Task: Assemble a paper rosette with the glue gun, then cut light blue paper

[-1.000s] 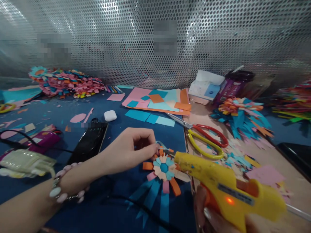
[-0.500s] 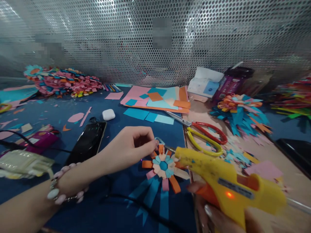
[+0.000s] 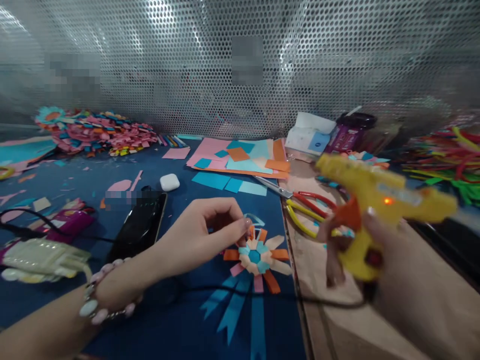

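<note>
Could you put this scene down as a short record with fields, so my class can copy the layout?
Left hand: thumb and finger pinching a thin pale blue strip at the paper flower's upper edge
Right hand: holding a yellow glue gun, light lit, nozzle away from the flower
Paper flower: blue centre; orange, pink and peach petals; blue tails
Scissors: red and yellow handles, lying beyond the flower
Paper stack: coloured sheets, farther back

A craft workshop is shown by the table (image 3: 168, 330): paper (image 3: 243, 155) is piled beyond the left fingers (image 3: 234, 232), scissors (image 3: 285, 193) are laid to their right, and a glue gun (image 3: 360, 180) is held by the right fingers (image 3: 335, 272).
</note>
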### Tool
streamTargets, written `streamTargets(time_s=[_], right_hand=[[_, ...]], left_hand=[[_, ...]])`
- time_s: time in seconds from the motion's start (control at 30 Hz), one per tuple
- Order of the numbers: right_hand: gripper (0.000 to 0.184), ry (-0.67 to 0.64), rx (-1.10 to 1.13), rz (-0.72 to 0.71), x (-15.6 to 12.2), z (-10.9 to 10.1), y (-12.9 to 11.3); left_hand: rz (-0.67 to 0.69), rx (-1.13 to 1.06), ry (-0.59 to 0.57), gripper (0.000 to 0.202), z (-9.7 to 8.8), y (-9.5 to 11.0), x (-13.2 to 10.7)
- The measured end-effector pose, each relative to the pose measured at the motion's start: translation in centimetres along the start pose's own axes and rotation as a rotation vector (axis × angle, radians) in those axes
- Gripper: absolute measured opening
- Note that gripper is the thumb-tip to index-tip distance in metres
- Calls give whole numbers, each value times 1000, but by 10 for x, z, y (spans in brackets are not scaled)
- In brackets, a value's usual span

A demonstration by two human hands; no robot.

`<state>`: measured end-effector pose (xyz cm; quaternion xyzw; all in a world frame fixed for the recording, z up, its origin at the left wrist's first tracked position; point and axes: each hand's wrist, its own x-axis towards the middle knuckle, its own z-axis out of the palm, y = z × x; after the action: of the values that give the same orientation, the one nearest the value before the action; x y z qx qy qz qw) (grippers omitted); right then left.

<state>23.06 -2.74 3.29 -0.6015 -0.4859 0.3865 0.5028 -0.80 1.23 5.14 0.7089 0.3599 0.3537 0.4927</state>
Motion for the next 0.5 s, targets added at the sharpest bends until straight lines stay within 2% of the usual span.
streamTargets(time_s=[0.03, 0.07, 0.13, 0.2, 0.23, 0.27, 0.33, 0.43, 0.5], right_hand=[[30, 30, 60, -84, 18, 3, -18], [26, 80, 128, -258, 39, 7, -37], [22, 199, 225, -708, 81, 19, -77], [27, 150, 237, -954, 117, 38, -115], [37, 112, 223, -950, 130, 52, -129], [49, 20, 181, -871, 139, 69, -140], [58, -199, 163, -644, 145, 112, -148], [53, -433, 62, -471, 132, 188, -131], [48, -516, 2, -365, 118, 236, -113]], left_hand=[[55, -37, 35, 19, -1, 2, -2], [117, -73, 82, 18, -1, 4, -4], [255, -144, 195, 16, -4, 7, -7], [387, -208, 292, 15, -6, 8, -10], [444, -228, 324, 14, -6, 9, -11], [495, -235, 348, 14, -6, 9, -12], [581, -214, 393, 14, -5, 9, -13], [644, -162, 449, 15, -3, 8, -14], [644, -168, 462, 15, -3, 6, -13]])
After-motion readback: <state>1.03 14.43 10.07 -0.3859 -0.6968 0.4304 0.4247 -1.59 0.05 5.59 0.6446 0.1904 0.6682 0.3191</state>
